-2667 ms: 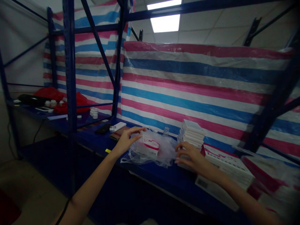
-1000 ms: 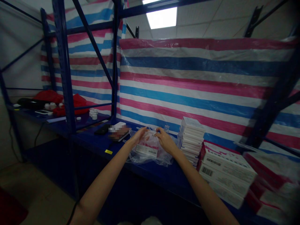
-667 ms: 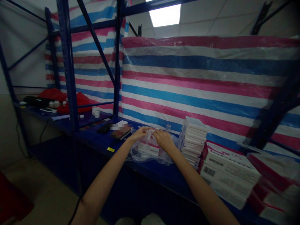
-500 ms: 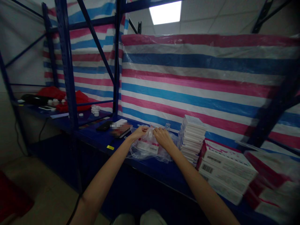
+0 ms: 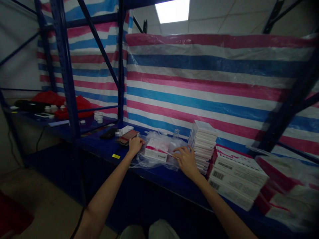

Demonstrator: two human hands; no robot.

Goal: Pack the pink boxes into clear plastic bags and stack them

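A white and pink box [image 5: 156, 150] lies on the blue shelf, with a clear plastic bag [image 5: 144, 161] crumpled around and under it. My left hand [image 5: 136, 145] is at the bag's left side, fingers closed on its edge, close to a brown notebook-like item [image 5: 128, 136]. To the right of the box, my right hand [image 5: 185, 161] curves over the bag with its fingers partly apart. A thin strip of the bag runs to its fingertips, which seem to pinch it. The box's pink-edged top shows between my hands.
A tall stack of thin white boxes [image 5: 203, 142] stands just right of my right hand. Larger white and pink cartons [image 5: 236, 176] are piled farther right. Behind the bag sits a small clear container [image 5: 176, 133]. A dark blue post [image 5: 65, 73] rises at left.
My hands have moved apart from the bunched bag above the box, left hand leftward and right hand rightward and down. The bag has spread lower, and more of the box shows.
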